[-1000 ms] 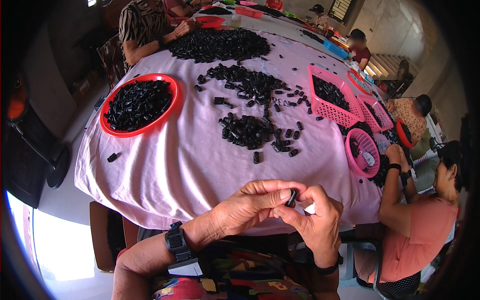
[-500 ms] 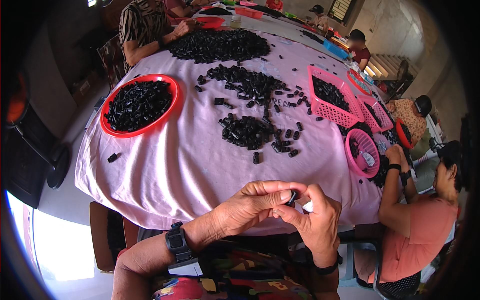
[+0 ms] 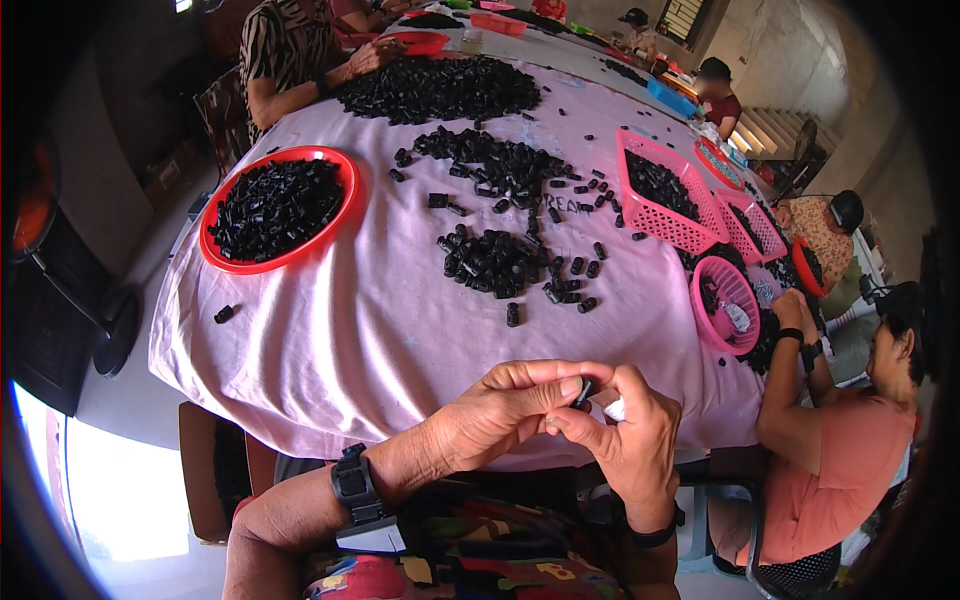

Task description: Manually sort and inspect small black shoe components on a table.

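Observation:
Close together over the near edge of the cloth-covered table are my two hands. Thumb and fingers of my left hand (image 3: 490, 415) pinch a small black cylindrical plastic piece (image 3: 581, 394). My right hand (image 3: 640, 440) is closed right beside that piece, its thumb pointing toward it. Something small and white (image 3: 615, 409) shows between the right fingers; its kind is unclear. Beyond my hands, a loose pile of similar black pieces (image 3: 490, 262) lies on the pink cloth (image 3: 400, 340).
A red round tray (image 3: 352, 205) full of black pieces stands at left. Larger heaps (image 3: 440, 90) lie farther back. Pink baskets (image 3: 655, 228) and a round pink basket (image 3: 712, 335) are at right, near a seated co-worker (image 3: 840, 440). Other people sit around the table.

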A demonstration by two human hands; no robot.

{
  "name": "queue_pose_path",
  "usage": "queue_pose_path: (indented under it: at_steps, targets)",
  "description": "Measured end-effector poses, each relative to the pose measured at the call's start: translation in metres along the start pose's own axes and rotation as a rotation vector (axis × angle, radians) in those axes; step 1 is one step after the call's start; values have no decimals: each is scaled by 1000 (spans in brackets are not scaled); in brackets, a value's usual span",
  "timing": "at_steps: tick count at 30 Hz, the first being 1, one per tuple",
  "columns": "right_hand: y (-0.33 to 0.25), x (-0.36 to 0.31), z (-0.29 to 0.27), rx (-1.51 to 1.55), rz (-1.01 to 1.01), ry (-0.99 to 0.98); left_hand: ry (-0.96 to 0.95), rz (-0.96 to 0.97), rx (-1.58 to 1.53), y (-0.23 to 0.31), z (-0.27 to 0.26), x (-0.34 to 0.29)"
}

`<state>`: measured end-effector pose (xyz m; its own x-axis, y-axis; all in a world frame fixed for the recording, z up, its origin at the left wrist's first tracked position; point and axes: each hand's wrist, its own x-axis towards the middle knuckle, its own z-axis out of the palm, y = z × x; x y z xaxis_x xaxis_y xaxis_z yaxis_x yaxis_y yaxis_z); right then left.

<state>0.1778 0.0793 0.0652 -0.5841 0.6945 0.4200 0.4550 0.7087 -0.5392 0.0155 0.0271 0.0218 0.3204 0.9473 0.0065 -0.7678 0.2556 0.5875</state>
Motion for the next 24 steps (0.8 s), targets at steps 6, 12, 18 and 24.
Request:
queue_pose_path:
  at_steps: [6, 12, 18, 24]
  targets:
    - [-1, -1, -1, 7, 15, -29, -11, 15, -6, 0, 2, -1]
    - [-1, 0, -1, 1, 11, -49, -5, 15, -5, -1, -1, 1]
    - [0, -1, 1, 55, 40, -48, 5, 9, -19, -3, -4, 1]
    - [3, 0, 3, 51, 49, -74, 12, 18, -18, -4, -6, 2]
